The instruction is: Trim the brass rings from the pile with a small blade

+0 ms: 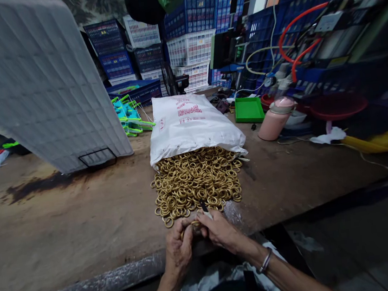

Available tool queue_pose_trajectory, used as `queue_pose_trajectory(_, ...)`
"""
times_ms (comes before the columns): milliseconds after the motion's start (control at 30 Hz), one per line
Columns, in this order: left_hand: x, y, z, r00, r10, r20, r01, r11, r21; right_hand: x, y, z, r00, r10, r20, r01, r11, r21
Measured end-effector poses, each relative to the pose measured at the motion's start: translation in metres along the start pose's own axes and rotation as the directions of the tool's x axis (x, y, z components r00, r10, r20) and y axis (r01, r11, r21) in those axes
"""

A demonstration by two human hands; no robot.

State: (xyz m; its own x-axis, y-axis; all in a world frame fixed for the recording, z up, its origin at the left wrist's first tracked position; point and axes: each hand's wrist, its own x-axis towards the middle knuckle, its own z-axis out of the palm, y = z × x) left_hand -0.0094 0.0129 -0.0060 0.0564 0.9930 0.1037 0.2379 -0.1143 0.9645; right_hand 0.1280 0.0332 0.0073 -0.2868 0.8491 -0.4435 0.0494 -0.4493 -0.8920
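At the table's front edge, my left hand point(179, 245) is closed, with thumb and fingers pinching a gold-coloured ring point(196, 223). Close beside it, my right hand point(223, 233) is closed around a small knife-like tool point(204, 208), whose dark, narrow end points up and away from me. Its fingertips meet the left hand's at the ring, and part of the tool is hidden in the fingers. Just beyond both hands lies a heap of gold-coloured rings point(194, 178), spilling from the open mouth of a white woven sack point(191, 124) with red print.
A tall pale panel point(43, 83) stands on the table point(84, 223) at left. Bright green and turquoise frames point(129, 118) lie behind it. To the right are a green tray point(248, 109), a pink bottle point(277, 118) and a yellow scoop-like tray point(376, 142). Stacked crates point(191, 47) fill the back.
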Motion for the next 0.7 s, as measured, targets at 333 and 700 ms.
queue_pose_trajectory(333,-0.005,0.008,0.009,0.925,-0.324,0.196,0.374,0.863,-0.339,0.004,0.002,0.001,0.957,-0.274,-0.098,0.222,0.905,-0.363)
queue_pose_trajectory(700,-0.015,0.018,0.009,0.914,-0.331,0.232,0.405,0.760,-0.509,-0.005,-0.004,0.002,0.939,-0.342,-0.046,0.296,0.866,-0.403)
